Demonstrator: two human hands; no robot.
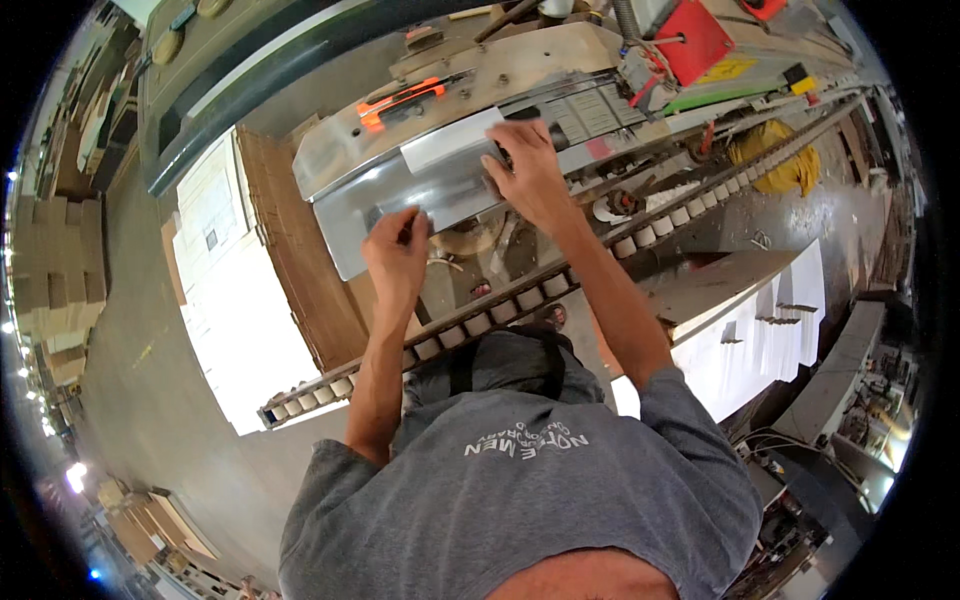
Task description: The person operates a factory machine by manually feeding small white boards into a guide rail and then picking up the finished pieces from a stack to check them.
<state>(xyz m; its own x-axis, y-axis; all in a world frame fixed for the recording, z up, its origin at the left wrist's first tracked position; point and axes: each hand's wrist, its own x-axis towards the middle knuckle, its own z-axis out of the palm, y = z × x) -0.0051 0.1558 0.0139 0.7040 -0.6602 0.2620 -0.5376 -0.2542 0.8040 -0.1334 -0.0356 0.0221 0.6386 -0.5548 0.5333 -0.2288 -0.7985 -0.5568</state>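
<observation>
1. Wears a grey T-shirt (520, 490) with a rounded neckline (580, 552).
2. Carries white lettering (530, 446) across the chest.
3. Has loose short sleeves (695, 425) of the same grey.
4. Includes a dark grey lower garment (503, 362) with black bands (461, 364).
5. Leaves left hand (397, 246) and right hand (530, 170) bare.

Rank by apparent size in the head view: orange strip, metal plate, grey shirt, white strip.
1. Grey shirt, helped by being closest to the camera of the four
2. Metal plate
3. White strip
4. Orange strip
</observation>
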